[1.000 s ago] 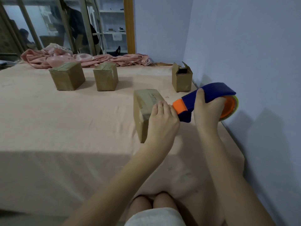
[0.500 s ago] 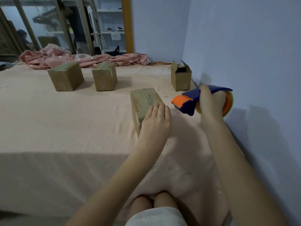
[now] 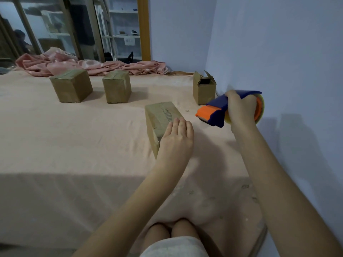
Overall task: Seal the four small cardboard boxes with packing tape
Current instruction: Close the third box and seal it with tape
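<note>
My left hand [image 3: 176, 140] lies flat, fingers straight, on the near end of a small cardboard box [image 3: 159, 115] in the middle of the table. To the right of that box and apart from it, my right hand [image 3: 240, 109] grips a blue and orange tape dispenser [image 3: 216, 113], orange nose pointing left. Two taped boxes stand further back: one at the left [image 3: 71, 86], one beside it [image 3: 117, 86]. A fourth box [image 3: 204, 88] with open flaps stands by the right wall.
A pink cloth covers the table [image 3: 74, 141]. Crumpled pink fabric [image 3: 89, 64] lies along the far edge. The blue wall [image 3: 278, 52] runs close on the right. My knees [image 3: 172, 230] show below the table's near edge.
My right hand has pulled the dispenser off the box's end and away to the right. My left hand has flattened on the box's top. The view has shifted slightly.
</note>
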Tool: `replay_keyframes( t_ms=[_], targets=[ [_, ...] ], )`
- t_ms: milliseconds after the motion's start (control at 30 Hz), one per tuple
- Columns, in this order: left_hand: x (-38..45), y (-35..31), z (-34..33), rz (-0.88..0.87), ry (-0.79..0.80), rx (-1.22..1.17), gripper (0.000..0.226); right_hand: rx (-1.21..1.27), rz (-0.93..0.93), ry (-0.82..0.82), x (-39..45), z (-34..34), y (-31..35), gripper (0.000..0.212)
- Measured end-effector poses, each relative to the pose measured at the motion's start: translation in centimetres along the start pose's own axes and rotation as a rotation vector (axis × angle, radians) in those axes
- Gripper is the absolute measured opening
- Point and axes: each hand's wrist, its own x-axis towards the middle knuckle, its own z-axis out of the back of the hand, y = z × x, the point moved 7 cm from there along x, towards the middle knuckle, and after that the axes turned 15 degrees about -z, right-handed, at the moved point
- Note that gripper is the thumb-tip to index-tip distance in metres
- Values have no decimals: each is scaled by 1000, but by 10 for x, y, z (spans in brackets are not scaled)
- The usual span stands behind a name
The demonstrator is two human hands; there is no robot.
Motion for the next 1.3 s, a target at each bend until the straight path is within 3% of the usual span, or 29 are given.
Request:
replay_keyframes(
  t_ms=[267,700,800,900,1033,1300],
  targets=[
    [-1,2,1,-18,-44,-45,35,-551,381,-70,-18,-22,40,21],
    [9,-7,6,-147,-8,-137,32,-1032,462,-121,-22,-54,52,33],
    [-2,14,4,-13,71,-137,40,-1181,497,-215,-11,-37,36,37],
    [-7,29,-3,21,82,-269,48,-921,393,-238,4,-4,23,34],
    [-1,22,-6,1,130,-289,56,-694,505,-129,2,-4,29,30],
    [7,19,-9,-5,92,-322,55,-798,789,-228,-9,-9,5,30]
  ],
)
